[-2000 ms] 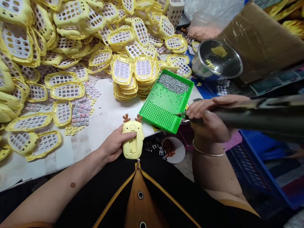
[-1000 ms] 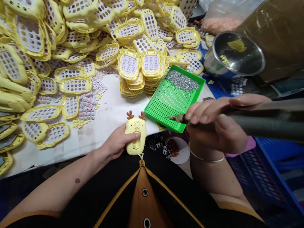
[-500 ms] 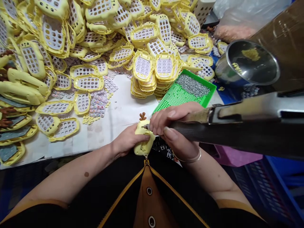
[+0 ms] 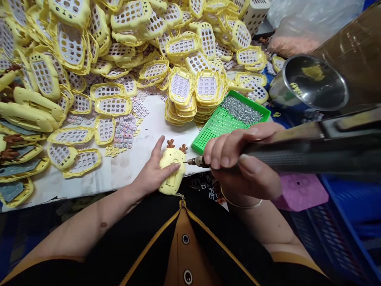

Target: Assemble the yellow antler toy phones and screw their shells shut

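My left hand (image 4: 151,171) holds a yellow toy phone (image 4: 175,180) near the table's front edge, thumb across its back and index finger stretched away. Two brown antlers top the toy, and its back, with small holes, faces up. My right hand (image 4: 242,159) is wrapped round a dark power screwdriver (image 4: 300,153), lying nearly level. Its bit points left at the toy's right edge; whether it touches cannot be made out. Just beyond sits a green tray (image 4: 205,138) with many small silver screws (image 4: 242,109).
Yellow toy shells (image 4: 126,57) are heaped across the back and left. Two stacks of shells (image 4: 180,109) stand behind the tray. A metal bowl (image 4: 315,85) is at the right, a pink plastic piece (image 4: 302,190) and blue crate (image 4: 345,234) below it. Small keypad pieces (image 4: 124,133) lie left of centre.
My right hand has drawn the screwdriver back to the right, off the toy. The toy has shifted slightly left and turned, so both antlers show. My left index finger has lifted away.
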The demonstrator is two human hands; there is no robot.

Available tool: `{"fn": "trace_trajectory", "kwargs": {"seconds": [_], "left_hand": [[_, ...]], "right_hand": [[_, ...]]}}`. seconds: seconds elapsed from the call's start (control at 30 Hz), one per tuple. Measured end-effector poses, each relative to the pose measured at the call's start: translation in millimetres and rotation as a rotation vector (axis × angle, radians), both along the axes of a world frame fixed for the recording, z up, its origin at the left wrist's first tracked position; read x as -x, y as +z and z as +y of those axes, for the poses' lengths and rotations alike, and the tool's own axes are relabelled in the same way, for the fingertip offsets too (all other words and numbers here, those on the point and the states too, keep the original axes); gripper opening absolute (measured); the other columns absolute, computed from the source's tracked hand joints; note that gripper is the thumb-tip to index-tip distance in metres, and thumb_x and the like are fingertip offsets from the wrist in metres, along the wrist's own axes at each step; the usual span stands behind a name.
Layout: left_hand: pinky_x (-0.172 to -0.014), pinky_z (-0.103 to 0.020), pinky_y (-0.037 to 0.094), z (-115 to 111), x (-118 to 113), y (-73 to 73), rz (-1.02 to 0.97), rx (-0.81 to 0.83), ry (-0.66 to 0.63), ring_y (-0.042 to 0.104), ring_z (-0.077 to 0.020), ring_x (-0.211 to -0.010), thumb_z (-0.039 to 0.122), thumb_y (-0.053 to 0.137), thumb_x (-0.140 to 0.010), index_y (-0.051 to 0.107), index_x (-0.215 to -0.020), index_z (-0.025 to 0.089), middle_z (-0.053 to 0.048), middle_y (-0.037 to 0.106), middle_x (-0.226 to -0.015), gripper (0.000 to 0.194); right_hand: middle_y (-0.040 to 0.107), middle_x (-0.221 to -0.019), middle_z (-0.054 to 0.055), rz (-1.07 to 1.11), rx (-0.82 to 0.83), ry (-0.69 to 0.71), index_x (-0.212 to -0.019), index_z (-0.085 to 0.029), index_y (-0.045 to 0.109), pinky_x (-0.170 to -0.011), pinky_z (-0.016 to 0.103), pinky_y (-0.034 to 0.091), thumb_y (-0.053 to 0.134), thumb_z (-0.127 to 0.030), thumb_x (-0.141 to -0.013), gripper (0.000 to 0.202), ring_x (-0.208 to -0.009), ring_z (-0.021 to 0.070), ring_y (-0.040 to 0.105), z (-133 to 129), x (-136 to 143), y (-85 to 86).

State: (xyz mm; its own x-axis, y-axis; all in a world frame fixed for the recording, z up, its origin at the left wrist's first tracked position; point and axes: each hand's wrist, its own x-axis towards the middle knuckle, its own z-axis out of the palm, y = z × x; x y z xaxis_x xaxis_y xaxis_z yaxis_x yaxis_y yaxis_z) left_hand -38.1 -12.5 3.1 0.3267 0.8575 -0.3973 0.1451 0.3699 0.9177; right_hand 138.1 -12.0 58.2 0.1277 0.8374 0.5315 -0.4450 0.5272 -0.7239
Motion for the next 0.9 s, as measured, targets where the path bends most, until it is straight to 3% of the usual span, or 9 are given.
{"fn": "trace_trajectory", "kwargs": {"seconds": [0.07, 0.17, 0.3, 0.43, 0.7, 0.9], "left_hand": [[-0.101, -0.038, 0.040, 1.5, 4.5, 2.9, 0.013, -0.113, -0.107, 0.056, -0.0234, -0.114, 0.037, 0.067, -0.079, 0.038, -0.142, 0.029, -0.006, 0.058, -0.132, 0.070], [-0.098, -0.035, 0.042, 4.3, 1.1, 9.3, -0.015, -0.168, -0.236, 0.058, -0.0230, -0.111, 0.037, 0.068, -0.078, 0.064, -0.118, 0.023, -0.007, 0.062, -0.126, 0.042], [-0.087, -0.032, 0.046, 6.8, -9.0, 14.1, 0.008, -0.219, -0.237, 0.062, -0.0188, -0.091, 0.033, 0.069, -0.074, 0.071, -0.084, 0.018, -0.005, 0.068, -0.095, 0.018], [-0.079, -0.029, 0.046, 6.5, -9.0, 12.6, 0.070, -0.233, -0.206, 0.060, -0.0149, -0.078, 0.033, 0.069, -0.075, 0.070, -0.075, 0.017, -0.002, 0.063, -0.080, 0.016], [-0.074, -0.028, 0.046, 2.6, -3.6, 7.6, 0.023, -0.132, -0.129, 0.059, -0.0150, -0.078, 0.039, 0.065, -0.079, 0.071, -0.081, 0.018, -0.004, 0.066, -0.085, 0.022], [-0.075, -0.028, 0.044, 2.1, -4.6, 10.8, 0.161, -0.311, -0.141, 0.055, -0.0129, -0.072, 0.030, 0.075, -0.069, 0.065, -0.067, 0.018, 0.001, 0.057, -0.073, 0.015]], "right_hand": [[0.049, -0.055, -0.007, 0.038, -0.008, 0.012, -0.093, -0.027, 0.058, -0.042, 0.027, 0.043, 0.065, -0.024, -0.079, 0.017, -0.043, 0.0104, 0.048, -0.2, -0.4, 4.7], [0.049, -0.056, -0.007, 0.050, -0.010, 0.020, -0.092, -0.025, 0.060, -0.040, 0.026, 0.038, 0.065, -0.025, -0.078, 0.015, -0.042, 0.0094, 0.047, -2.1, 0.2, 7.0], [0.050, -0.056, -0.006, 0.039, 0.028, 0.004, -0.094, -0.025, 0.062, -0.040, 0.028, 0.038, 0.065, -0.026, -0.077, 0.017, -0.041, 0.0103, 0.047, -8.4, -0.2, 6.6], [0.048, -0.055, -0.006, 0.018, 0.051, -0.041, -0.092, -0.027, 0.061, -0.041, 0.028, 0.039, 0.066, -0.028, -0.078, 0.015, -0.042, 0.0110, 0.048, -12.9, -2.6, 6.5], [0.048, -0.055, -0.006, 0.032, 0.020, -0.012, -0.093, -0.025, 0.060, -0.042, 0.028, 0.040, 0.064, -0.024, -0.078, 0.015, -0.044, 0.0110, 0.049, -12.8, -0.6, 4.7], [0.049, -0.055, -0.006, 0.029, -0.024, 0.033, -0.098, -0.024, 0.060, -0.047, 0.029, 0.047, 0.062, -0.018, -0.078, 0.020, -0.046, 0.0114, 0.051, -18.0, -1.5, 7.7]]}}
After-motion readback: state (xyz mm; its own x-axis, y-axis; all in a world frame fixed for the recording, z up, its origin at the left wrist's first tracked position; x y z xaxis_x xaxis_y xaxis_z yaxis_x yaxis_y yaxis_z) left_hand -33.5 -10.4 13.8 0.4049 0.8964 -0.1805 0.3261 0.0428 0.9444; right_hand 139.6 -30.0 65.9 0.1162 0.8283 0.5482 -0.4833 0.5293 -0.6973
